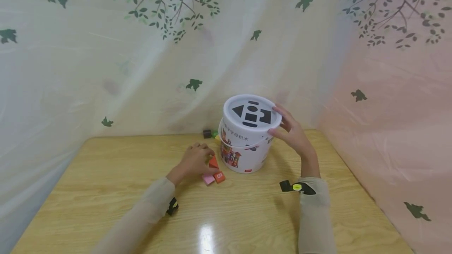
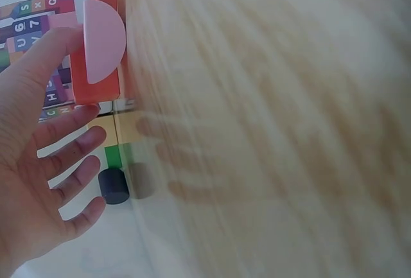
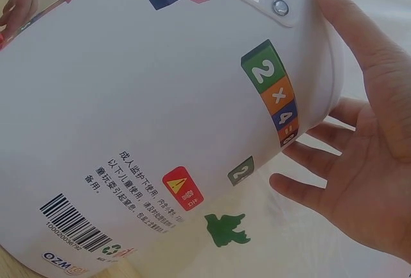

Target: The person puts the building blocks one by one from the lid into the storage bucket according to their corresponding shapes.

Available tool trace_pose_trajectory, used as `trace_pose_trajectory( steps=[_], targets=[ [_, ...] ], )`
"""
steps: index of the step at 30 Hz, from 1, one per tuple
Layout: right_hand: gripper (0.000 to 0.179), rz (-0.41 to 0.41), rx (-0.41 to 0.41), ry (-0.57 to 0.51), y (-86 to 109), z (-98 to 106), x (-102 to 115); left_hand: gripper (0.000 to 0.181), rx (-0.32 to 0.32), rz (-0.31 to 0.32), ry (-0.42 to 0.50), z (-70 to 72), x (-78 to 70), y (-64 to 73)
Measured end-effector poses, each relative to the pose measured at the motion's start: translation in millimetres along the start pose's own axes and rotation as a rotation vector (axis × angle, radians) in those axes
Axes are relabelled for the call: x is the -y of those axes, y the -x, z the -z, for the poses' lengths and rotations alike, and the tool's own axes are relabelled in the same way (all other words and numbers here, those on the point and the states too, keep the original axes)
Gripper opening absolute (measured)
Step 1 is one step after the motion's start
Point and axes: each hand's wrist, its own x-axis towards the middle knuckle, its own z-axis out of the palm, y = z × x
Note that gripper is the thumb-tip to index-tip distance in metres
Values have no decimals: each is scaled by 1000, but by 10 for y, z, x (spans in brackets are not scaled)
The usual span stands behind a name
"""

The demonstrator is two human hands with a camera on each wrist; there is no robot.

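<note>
A white bucket [image 1: 243, 152] with a wire-like handle and printed block pictures stands upright on the table, its lid [image 1: 231, 118] marked with black shapes. My right hand [image 1: 296, 138] grips its top rim from the right, thumb in front and fingers farther round. Left of the bucket, my left hand [image 1: 194, 160] pinches a red triangular block [image 1: 213, 162] between thumb and forefinger, the other fingers loosely spread. Just by the thumb lie a red number block [image 1: 219, 176] and a pink half-round block [image 2: 106, 40], which partly hides the red in the left wrist view.
Behind the left hand, beside the bucket, sit a black cylinder [image 1: 207, 133], a green block [image 1: 214, 133] and a yellow block [image 1: 217, 138]. A leaf-printed curtain [image 1: 159, 89] hangs at the wooden table's [image 1: 123, 167] back edge and right side.
</note>
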Motion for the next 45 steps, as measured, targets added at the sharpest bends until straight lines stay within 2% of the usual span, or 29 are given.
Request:
trace_pose_trajectory(
  steps=[16,20,25,30,35,40,45],
  targets=[
    [81,17,-1,0,-16,0,-34,63,-42,27,-14,-54,-51,-47],
    [81,16,4,-3,-6,0,-33,62,-24,30,8,-32,-51,-48],
    [81,13,8,-6,-5,-2,-27,63,16,7,20,27,16,-57],
    [81,9,4,-4,-12,1,-38,62,22,-38,85,118,123,-72],
    [80,8,-1,-9,-8,4,-41,60,20,-42,172,247,229,-79],
    [80,2,-2,-14,2,-2,-29,56,-13,-53,202,462,285,-79],
    [81,8,4,-13,-2,-3,-21,55,-60,-61,190,739,269,-91]
  ],
)
